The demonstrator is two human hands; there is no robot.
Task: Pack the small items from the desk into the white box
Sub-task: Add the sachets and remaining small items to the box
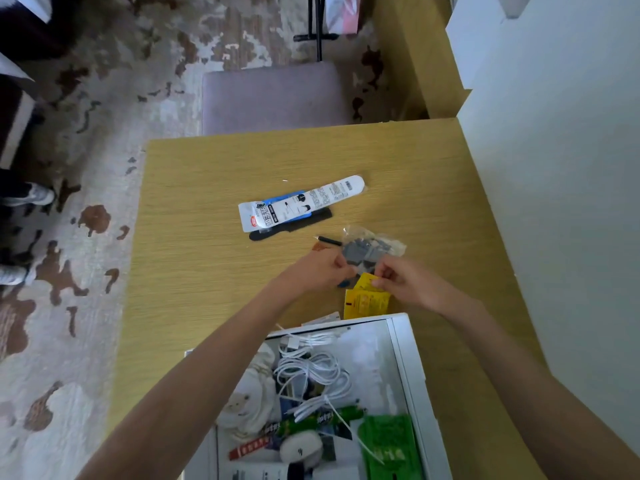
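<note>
A clear plastic bag of grey pieces is lifted slightly above the wooden desk. My left hand pinches its near left edge. My right hand pinches its near right edge together with a yellow packet that hangs below it. The white box stands open at the near edge, holding white cables, a green packet and other small items. On the desk farther off lie a white-and-blue packet over a black comb, and a thin black stick.
A grey stool stands beyond the desk's far edge. A white wall or cabinet borders the desk on the right. Patterned carpet lies left, with someone's shoes at the far left.
</note>
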